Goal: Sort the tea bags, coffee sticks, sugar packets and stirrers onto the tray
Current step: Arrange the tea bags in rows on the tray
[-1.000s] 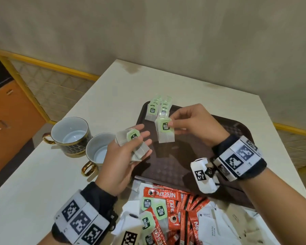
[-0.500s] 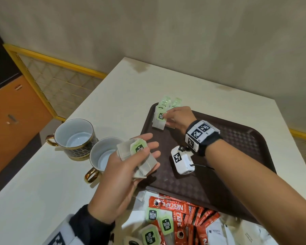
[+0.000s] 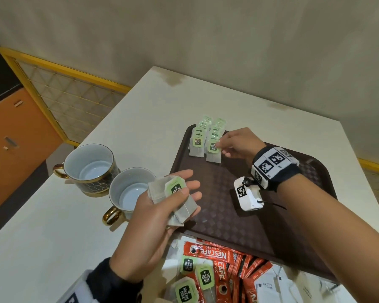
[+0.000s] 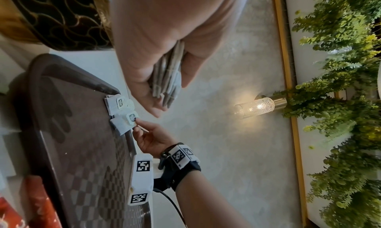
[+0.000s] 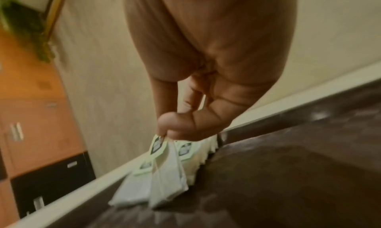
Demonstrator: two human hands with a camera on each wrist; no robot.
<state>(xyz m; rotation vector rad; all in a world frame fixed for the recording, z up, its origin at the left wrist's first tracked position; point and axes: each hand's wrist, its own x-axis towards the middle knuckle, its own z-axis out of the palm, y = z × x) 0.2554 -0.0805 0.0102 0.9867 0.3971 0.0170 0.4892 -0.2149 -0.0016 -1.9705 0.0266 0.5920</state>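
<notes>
Fingers [image 5: 181, 130] of the right hand [image 3: 236, 143] pinch a green-tagged paper tea bag [image 3: 213, 150], at the row's front on the dark brown plastic tray [image 3: 228, 215]. Left hand [image 3: 162, 217] grips a spare tea bag stack [image 3: 173, 200] under its thumb. A bump from those fingers may knock the row over.

A plain beige wall [image 3: 206, 40] rises behind a white table [image 3: 53, 237], which shows brownish stains along its far edge. To the left stands an orange cabinet [image 3: 13, 138] with small metal handles, dark above and, in the right wrist view, dark drawers below. A yellow-framed mesh panel [image 3: 70, 97] runs along the wall's foot. In the left wrist view a lit glass wall lamp [image 4: 255, 107] on a brass mount glows beside a gold strip and green foliage [image 4: 340, 101].
</notes>
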